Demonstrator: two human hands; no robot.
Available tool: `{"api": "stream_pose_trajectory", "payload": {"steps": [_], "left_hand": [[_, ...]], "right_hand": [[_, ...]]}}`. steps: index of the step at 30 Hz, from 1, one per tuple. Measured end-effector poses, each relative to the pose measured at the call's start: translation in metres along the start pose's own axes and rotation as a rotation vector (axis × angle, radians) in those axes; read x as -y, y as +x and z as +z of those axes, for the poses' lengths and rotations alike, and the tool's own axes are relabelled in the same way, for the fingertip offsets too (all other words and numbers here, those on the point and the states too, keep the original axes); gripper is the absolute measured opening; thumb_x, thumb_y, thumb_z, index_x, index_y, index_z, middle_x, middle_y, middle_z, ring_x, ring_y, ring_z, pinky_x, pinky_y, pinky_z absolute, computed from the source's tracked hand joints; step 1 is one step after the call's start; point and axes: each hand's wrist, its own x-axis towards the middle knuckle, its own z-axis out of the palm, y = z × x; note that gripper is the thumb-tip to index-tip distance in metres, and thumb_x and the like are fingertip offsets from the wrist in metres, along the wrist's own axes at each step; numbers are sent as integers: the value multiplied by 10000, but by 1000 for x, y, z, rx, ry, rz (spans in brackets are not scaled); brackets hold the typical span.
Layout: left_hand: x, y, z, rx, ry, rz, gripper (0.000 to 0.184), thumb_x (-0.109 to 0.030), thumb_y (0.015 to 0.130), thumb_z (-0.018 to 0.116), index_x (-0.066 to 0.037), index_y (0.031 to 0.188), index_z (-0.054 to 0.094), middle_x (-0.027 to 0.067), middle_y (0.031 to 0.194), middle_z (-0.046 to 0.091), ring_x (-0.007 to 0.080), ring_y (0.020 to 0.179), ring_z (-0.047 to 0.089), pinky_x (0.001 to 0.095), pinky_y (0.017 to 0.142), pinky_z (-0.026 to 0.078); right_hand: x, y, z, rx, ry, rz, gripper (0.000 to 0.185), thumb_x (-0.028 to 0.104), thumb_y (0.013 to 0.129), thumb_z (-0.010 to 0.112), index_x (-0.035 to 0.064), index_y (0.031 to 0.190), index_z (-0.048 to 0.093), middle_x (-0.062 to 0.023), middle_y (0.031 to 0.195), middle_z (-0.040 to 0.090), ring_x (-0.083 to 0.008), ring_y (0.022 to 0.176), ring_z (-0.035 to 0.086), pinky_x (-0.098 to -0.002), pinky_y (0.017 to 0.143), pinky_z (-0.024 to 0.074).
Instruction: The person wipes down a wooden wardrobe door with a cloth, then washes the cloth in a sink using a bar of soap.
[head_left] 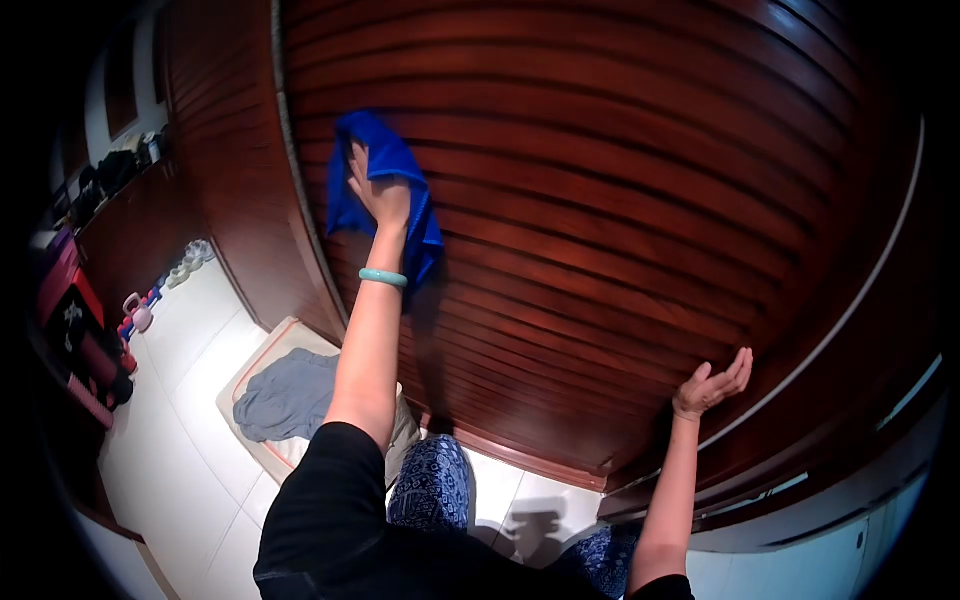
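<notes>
My left hand [382, 195], with a pale green bangle [383, 277] on its wrist, is raised against a dark red-brown slatted wooden door [580, 200]. It holds a blue cloth [425, 230] against the slats. The cloth wraps over part of the hand and hides some of the fingers. Lower on the right, my right hand [712, 386] is open and holds nothing. Its fingers stretch out near the door's right edge; whether they touch the wood I cannot tell.
Left of my legs, a grey cloth [287, 395] lies on a pale cushion-like pad [243, 385] on the tiled floor [190, 430]. A pink kettlebell [137, 313], shoes [185, 268] and other items line the far left. A cluttered cabinet [130, 215] stands behind them.
</notes>
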Motion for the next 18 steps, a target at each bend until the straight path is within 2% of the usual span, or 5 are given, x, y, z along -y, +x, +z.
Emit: {"api": "stream_pose_trajectory", "payload": {"steps": [5,10,13,15,18], "left_hand": [[-116,-37,13,-39,-127,186,526,-292,844,531,-23,1288,445,192,1418,341,405,1327,263,618,1034,146],[-246,-88,19,274,-208,226,406,-197,756,584,-33,1125,541,266,1320,417,472,1144,441,448,935,427],[-319,-105,14,889,-602,-51,476,-227,799,558,-56,1237,483,245,1369,371,409,1274,345,409,1032,354],[-354,-141,48,731,-841,82,450,-109,828,470,-59,1273,423,211,1410,336,396,1290,320,410,997,381],[-399,-159,56,1024,-984,-26,502,-26,820,393,-81,1318,408,202,1357,416,363,1251,388,380,997,376]], "right_hand": [[-1,-1,0,2,12,19,511,224,892,426,-54,1318,379,-181,1354,368,-340,1248,336,-431,1052,276],[1,-1,-2,30,-3,29,559,96,789,500,-61,1312,381,-179,1356,359,-350,1243,330,-432,1053,285],[0,-2,-3,37,-3,32,547,103,803,503,-68,1308,381,-187,1344,367,-353,1235,338,-432,1050,287],[-4,-2,-2,35,2,25,544,115,809,505,-69,1306,382,-189,1340,369,-354,1232,343,-433,1047,290],[-7,-5,0,8,-19,-4,491,197,890,444,-80,1292,391,-196,1322,388,-363,1211,370,-438,1025,312]]}}
